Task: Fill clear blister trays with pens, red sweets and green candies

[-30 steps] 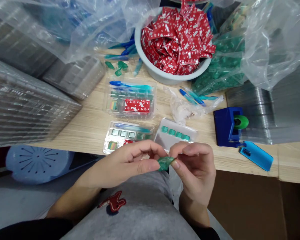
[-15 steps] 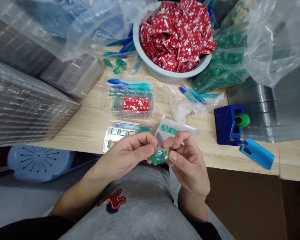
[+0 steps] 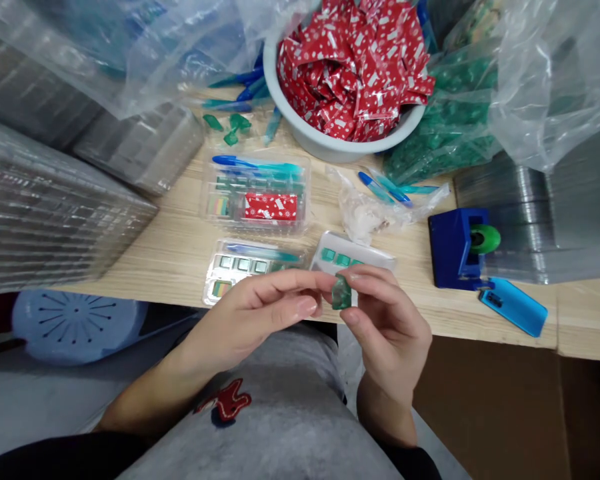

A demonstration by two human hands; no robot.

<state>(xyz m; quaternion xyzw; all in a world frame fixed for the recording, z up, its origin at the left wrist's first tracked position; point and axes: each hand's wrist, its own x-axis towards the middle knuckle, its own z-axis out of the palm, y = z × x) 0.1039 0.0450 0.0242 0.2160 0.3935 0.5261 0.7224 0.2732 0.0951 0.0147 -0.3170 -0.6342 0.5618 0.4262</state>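
Between the thumb and fingers of my right hand (image 3: 393, 317) is a small green translucent wrapped piece (image 3: 341, 292), with a pale edge beside it. My left hand (image 3: 270, 307) is at its left side, the index fingertip touching it and the thumb apart from it. Just beyond the hands are a clear tray (image 3: 214, 267) holding a blue pen and small square pieces, and a whitish tray (image 3: 375, 257) with green squares. Farther back a clear case (image 3: 306, 200) contains a pen, a red patterned packet (image 3: 271, 207) and a striped pad (image 3: 219, 205).
A grey bowl (image 3: 320, 147) of red patterned packets stands at the back. Stacked clear cases (image 3: 55, 213) line the left side. To the right are a blue tape dispenser (image 3: 445, 250), a blue phone (image 3: 517, 308) and a bag of green pieces (image 3: 440, 140).
Both hands gripped the green piece before. It has turned and shifted up and right into my right hand's pinch, while my left thumb has come away from it.
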